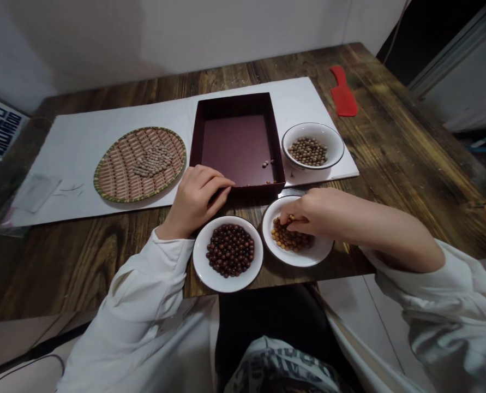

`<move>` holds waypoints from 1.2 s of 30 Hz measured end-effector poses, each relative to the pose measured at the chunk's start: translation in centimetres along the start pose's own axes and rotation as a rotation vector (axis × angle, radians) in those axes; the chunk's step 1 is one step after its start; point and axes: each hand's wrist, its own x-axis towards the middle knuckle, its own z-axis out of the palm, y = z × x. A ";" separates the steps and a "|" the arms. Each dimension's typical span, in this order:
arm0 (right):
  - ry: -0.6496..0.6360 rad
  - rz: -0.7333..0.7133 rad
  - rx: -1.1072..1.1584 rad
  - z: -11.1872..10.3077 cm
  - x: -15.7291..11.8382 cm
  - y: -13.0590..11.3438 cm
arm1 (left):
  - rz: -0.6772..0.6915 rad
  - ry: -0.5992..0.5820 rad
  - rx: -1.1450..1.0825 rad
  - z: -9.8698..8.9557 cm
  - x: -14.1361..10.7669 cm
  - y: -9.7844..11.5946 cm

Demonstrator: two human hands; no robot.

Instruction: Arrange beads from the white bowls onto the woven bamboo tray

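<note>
My left hand (202,194) grips the near-left rim of a dark maroon box (234,134), fingers bent over the edge and the thumb below. Inside the box, a few small pale and orange beads lie near its right and front sides. My right hand (314,210) reaches into a white dish (322,254) of orange-brown beads (287,240), its fingertips closed in a pinch around a bead among the others. Beside it, closer to my left forearm, stands a white dish (201,267) of dark red-brown beads (230,250).
A white bowl (336,144) of olive-brown beads sits right of the box. On the left, a round woven tray (115,169) carries pale greyish beads. Both stand on a white board (75,142). A red comb (344,98) lies at the table's far right.
</note>
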 end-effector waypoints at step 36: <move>0.403 -0.611 0.558 0.4 -1.0 -1.6 | -0.035 -0.030 -0.009 0.0 0.1 0.2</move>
